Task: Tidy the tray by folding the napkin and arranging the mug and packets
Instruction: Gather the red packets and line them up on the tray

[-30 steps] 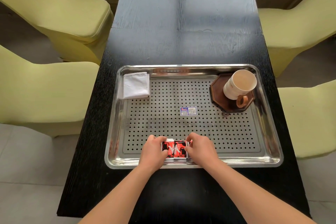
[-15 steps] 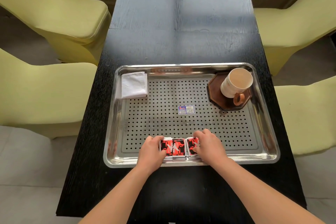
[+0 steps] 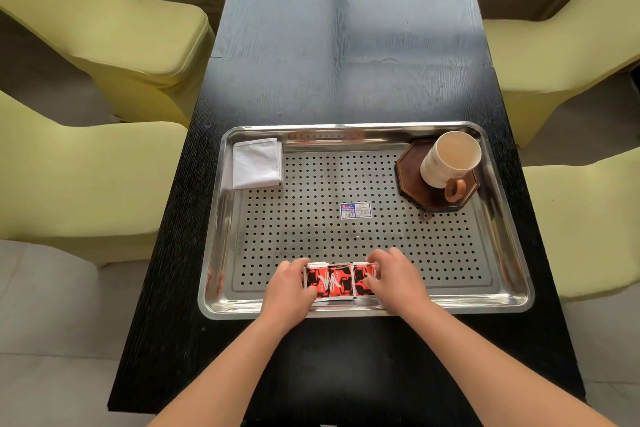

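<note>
Packets (image 3: 337, 280), red and black, lie edge to edge in a short row on the floor of the tray (image 3: 485, 305), close against its near rim and about midway along it. The row's long axis runs left to right, parallel to that rim.

The left hand (image 3: 287, 291) is at the row's left end and the right hand (image 3: 398, 279) at its right end. On each hand the fingers are curled in and closed on the outermost packet, so the row is held between the two hands. Neither hand is nearer than the other. To my eye any squaring-up will come from pressing inward along the row's length, or from sliding the whole row along the near rim.

The napkin (image 3: 257, 163) already lies folded into a white square in the tray's far left corner. The mug (image 3: 450, 159) stands on a dark octagonal coaster (image 3: 408, 180) in the far right corner, with its handle turned toward the near rim. A small printed sticker (image 3: 355, 210) sits near the tray's centre. From the look of it, the packets are the last thing left to settle.
</note>
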